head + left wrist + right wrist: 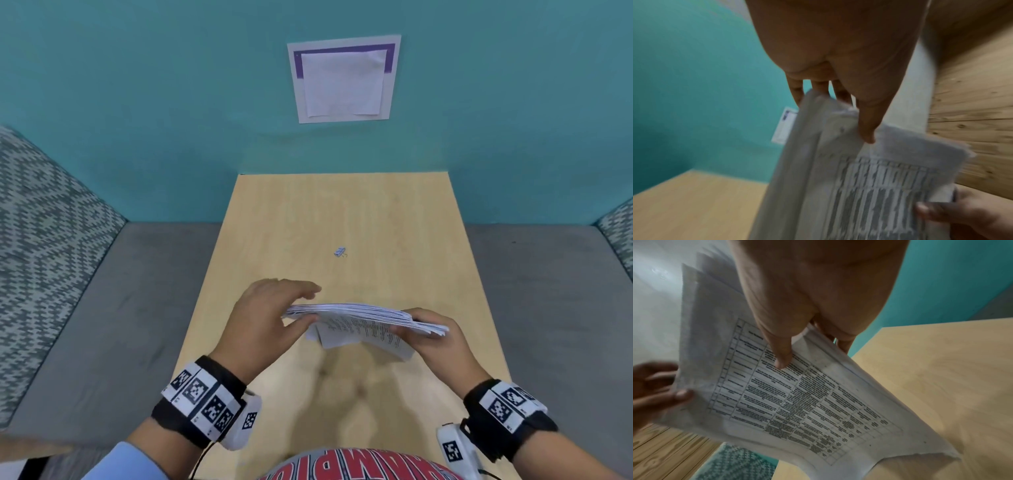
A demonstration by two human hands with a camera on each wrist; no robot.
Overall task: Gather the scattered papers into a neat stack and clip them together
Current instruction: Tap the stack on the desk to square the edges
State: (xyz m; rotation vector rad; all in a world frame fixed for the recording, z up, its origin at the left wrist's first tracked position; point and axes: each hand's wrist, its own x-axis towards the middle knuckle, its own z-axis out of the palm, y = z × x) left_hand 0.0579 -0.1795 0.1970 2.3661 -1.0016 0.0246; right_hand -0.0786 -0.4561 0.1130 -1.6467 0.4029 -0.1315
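A stack of white printed papers is held above the wooden table, its edges uneven. My left hand pinches the stack's left end, thumb in front and fingers behind. My right hand grips the right end, thumb on the printed sheet. In the left wrist view my left hand has its thumb on the papers. The right wrist view has my right hand with its thumb pressed onto the papers' printed table. A small binder clip lies on the table beyond the stack.
A teal wall stands behind the table, with a paper notice stuck on it. Grey bench seats with patterned cushions flank the table on both sides.
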